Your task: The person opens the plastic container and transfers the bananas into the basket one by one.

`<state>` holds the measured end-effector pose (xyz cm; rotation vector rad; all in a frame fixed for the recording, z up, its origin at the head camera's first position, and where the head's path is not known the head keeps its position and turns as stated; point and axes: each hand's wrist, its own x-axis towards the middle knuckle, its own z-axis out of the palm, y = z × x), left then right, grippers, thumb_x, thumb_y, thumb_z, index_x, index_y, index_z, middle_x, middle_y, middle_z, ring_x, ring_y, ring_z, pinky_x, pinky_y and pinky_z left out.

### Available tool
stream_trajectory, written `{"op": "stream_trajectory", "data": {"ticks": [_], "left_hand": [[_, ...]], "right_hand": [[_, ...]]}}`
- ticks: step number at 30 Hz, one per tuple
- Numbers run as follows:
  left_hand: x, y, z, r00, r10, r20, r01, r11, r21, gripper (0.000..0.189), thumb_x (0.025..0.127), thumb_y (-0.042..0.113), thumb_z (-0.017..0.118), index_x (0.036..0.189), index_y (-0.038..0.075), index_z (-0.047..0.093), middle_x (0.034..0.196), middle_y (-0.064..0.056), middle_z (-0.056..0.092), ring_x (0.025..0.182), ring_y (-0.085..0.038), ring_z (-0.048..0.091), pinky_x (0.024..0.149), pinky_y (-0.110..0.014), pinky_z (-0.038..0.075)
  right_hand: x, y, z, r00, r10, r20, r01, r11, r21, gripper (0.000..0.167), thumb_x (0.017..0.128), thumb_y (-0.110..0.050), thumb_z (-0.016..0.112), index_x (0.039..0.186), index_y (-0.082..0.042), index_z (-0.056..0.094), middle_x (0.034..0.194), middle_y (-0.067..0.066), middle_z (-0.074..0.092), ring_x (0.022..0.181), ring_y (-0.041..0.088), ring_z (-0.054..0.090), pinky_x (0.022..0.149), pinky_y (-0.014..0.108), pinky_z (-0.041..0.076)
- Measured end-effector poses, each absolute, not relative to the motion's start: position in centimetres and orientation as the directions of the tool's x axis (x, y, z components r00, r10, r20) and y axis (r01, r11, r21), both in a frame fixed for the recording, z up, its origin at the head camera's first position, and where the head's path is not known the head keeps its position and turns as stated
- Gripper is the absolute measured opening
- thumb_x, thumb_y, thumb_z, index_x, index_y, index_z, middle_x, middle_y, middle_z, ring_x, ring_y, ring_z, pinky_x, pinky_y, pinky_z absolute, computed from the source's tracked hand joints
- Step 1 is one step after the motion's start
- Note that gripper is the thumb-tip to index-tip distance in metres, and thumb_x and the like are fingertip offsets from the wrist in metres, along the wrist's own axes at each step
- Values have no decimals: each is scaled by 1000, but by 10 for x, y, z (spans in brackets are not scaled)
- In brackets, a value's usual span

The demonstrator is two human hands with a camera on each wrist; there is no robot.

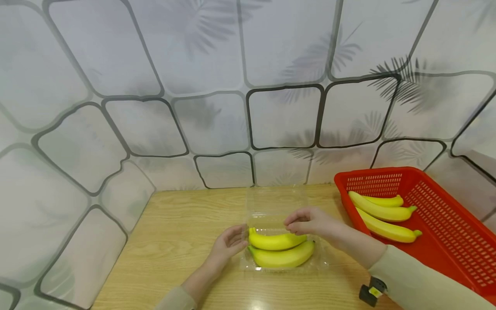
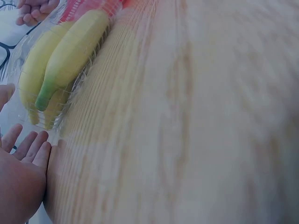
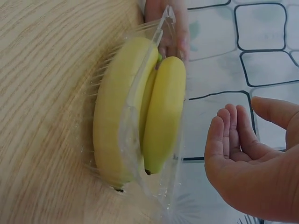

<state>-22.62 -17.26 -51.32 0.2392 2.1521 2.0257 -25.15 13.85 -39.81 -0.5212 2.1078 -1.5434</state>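
Note:
On the table a clear plastic clamshell box point(image 1: 325, 261) stands with its lid point(image 1: 277, 200) raised at the back. Two yellow bananas point(image 1: 284, 257) lie side by side inside; the right wrist view shows part of another banana point(image 3: 148, 95) between them. At the box's left side is my left hand point(image 1: 228, 244), fingers extended and thumb apart; whether it touches the plastic I cannot tell. My right hand point(image 1: 308, 221) hovers over the box's right rear, its fingers loosely bent with nothing between them, as the right wrist view point(image 3: 254, 163) confirms.
A red plastic basket point(image 1: 445, 224) with perforated walls stands at the right, several bananas point(image 1: 387, 211) lying in its left part. A patterned wall covering point(image 1: 217, 125) rises behind the wooden table point(image 1: 182, 224). A small dark device point(image 1: 373, 291) sits on the right sleeve.

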Motion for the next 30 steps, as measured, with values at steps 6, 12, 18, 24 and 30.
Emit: {"op": "stream_trajectory", "data": {"ticks": [6,12,18,24,30], "left_hand": [[-227,-172,-514,-972,235,-11,6,70,998,58,100,8,70,150,-11,46,158,-30,49,142,-42,55,111,-15,51],[-226,-172,-513,-973,230,-13,5,77,997,59,100,7,70,150,-12,46,158,-31,49,142,-43,54,113,-17,50],[-226,-172,-511,-975,222,-19,-1,85,996,58,100,6,70,150,-11,47,159,-30,49,142,-43,53,117,-22,50],[-227,-171,-510,-974,222,-36,-18,84,996,58,100,7,71,151,-8,48,160,-26,49,143,-40,54,115,-19,50],[-227,-172,-511,-975,220,-41,-24,80,997,58,100,7,71,151,-8,48,159,-26,50,142,-40,54,114,-17,50]], "right_hand": [[-253,133,-405,-829,-540,-148,-24,298,-954,37,100,-11,70,124,17,65,117,22,76,96,7,69,93,30,64],[-253,127,-409,-845,-508,-166,-11,327,-945,36,99,-11,71,123,15,66,114,18,77,94,8,67,88,23,61],[-256,123,-417,-858,-489,-154,-24,339,-941,32,97,-6,73,120,16,67,107,14,78,90,5,65,80,16,56],[-259,121,-423,-855,-503,-123,-51,318,-947,33,96,-3,73,120,18,66,109,22,77,90,4,67,81,15,57],[-262,116,-427,-860,-500,-101,-65,304,-951,32,94,0,73,120,18,65,111,28,75,91,6,69,82,15,59]]}}
